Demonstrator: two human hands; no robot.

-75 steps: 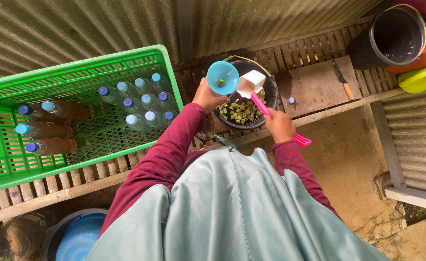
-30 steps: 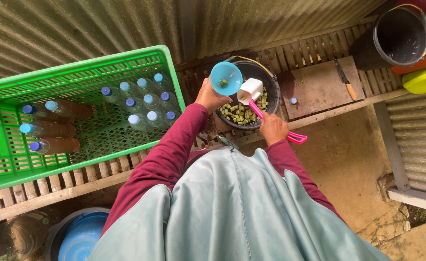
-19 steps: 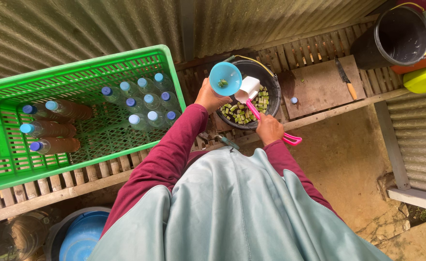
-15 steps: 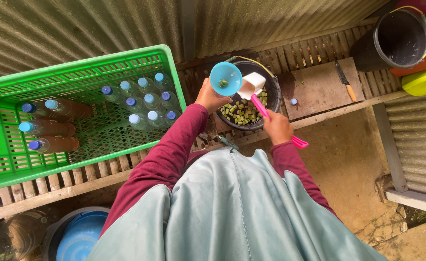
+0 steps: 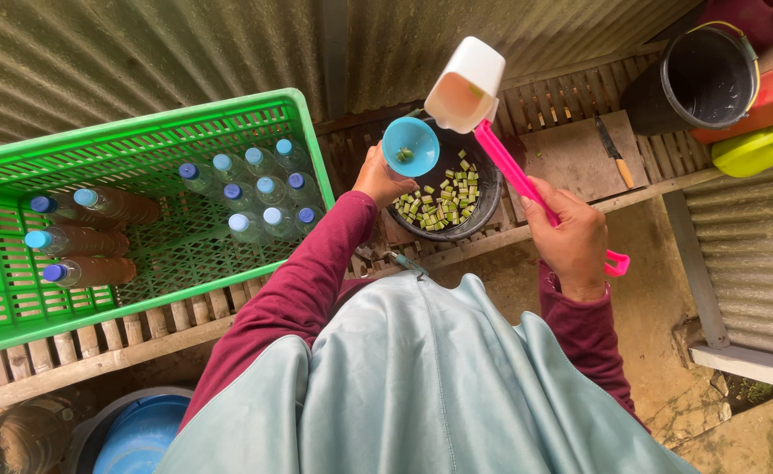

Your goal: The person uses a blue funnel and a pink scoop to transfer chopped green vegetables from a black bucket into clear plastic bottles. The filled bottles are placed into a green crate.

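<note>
Crate: we see a green crate at the left on the slatted tabletop, against a corrugated wall. It holds capped bottles: one cluster upright, three lying on their sides at the far left.
Progress, crate: we judge those bottles already filled and capped; a good part of the crate floor is bare.
Left hand: our grip is closed around something just under a blue funnel, at the near rim of the bowl. A few green bits sit in the funnel's mouth.
Bowl: dark and round, right of the crate, with chopped green pieces in liquid.
Ladle: a white scoop on a pink handle, raised above bowl and funnel and tipped toward us.
Right hand: fingers wrapped tight around the pink handle near its looped end.
Progress, filling: we judge the work mid-way, with plenty of pieces left in the bowl.
Board: a wooden board with a knife lies right of the bowl.
Bucket: a dark bucket stands at far right, beside red and yellow-green containers cut off by the frame.
Hidden: whatever the funnel feeds is covered by our left hand; we cannot tell what it is. We cannot make out how much liquid the scoop holds. A blue basin at the bottom left is partly hidden.
</note>
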